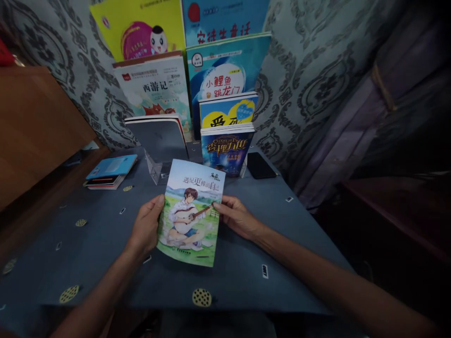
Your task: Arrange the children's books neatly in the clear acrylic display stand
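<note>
Between my hands is a thin book [190, 234], its front cover facing me, with a drawn figure playing a guitar on grass. My left hand [146, 223] grips its left edge, thumb at the front. On the opposite edge, my right hand [237, 216] pinches the cover, with fingers partly hidden behind. The book is held tilted above the table. Just beyond it, a clear stand holds a grey-backed book [160, 138] on the left and a dark blue book [227, 150] on the right.
More books rise in tiers behind, including a white-topped one [151, 87] and a teal one [225, 70]. A small stack of books [111, 169] lies at the left. A dark flat object [260, 165] rests at the right. Patterned cloth covers the table [105, 249]; a wooden panel [38, 126] stands left.
</note>
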{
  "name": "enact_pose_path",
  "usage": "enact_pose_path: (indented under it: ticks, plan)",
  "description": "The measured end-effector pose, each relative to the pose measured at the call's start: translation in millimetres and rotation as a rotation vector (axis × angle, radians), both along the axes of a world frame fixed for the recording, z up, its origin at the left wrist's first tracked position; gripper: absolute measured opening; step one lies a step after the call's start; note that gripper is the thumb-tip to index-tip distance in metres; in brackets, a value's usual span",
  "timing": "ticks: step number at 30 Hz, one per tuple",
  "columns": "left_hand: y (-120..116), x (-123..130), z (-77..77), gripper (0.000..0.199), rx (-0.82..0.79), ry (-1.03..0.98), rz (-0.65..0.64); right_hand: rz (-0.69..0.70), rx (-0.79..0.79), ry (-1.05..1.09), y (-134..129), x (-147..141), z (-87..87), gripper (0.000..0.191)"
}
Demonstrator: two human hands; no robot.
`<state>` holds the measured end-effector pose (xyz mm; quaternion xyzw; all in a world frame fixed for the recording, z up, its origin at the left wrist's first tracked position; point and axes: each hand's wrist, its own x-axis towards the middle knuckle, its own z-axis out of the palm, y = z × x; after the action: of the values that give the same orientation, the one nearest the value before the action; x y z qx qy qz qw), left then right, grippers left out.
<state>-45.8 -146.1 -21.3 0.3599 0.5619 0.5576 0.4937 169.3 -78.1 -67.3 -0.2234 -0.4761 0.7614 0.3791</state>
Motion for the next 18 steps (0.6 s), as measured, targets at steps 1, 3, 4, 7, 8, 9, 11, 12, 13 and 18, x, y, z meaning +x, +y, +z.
enact_pose_path:
  ticks: [1,3,4,7,8,9,11,12,13,18]
  plan:
    - [0.5,1.4,-5.8,0.053,-0.023,-0.034,0.015,-0.001,-0.009,-0.002,0.1,0.4,0.5,0.048]
    - [-0.1,0.6,-17.6,0.061,-0.077,-0.064,0.034,-0.002,-0.031,-0.030,2.5,1.3,-0.7,0.049]
    - [-1.1,-1.7,-23.2,0.064,-0.103,-0.057,0.031,0.000,-0.043,-0.059,4.5,1.8,-2.5,0.049]
    - [-5.8,-13.6,-35.7,0.070,-0.134,0.099,-0.071,0.024,-0.049,-0.179,11.1,3.2,-10.3,0.051]
    - [-7.4,-18.4,-37.8,0.071,-0.136,0.196,-0.133,0.031,-0.030,-0.220,13.1,3.7,-13.0,0.053]
    - [-8.7,-23.2,-38.8,0.070,-0.134,0.305,-0.198,0.030,-0.004,-0.264,15.0,4.3,-15.4,0.055]
    - [-9.4,-31.6,-37.6,0.067,-0.124,0.524,-0.312,0.002,0.061,-0.376,17.9,6.1,-18.5,0.062]
    - [-8.5,-34.9,-36.0,0.062,-0.106,0.630,-0.351,-0.022,0.097,-0.444,19.1,7.4,-19.1,0.066]
    - [-6.7,-37.4,-34.0,0.055,-0.076,0.738,-0.373,-0.041,0.134,-0.514,20.0,8.9,-19.1,0.068]
    - [12.0,-41.2,-34.4,0.041,0.167,1.241,-0.281,-0.168,0.528,-0.904,19.3,15.5,-11.8,0.060]
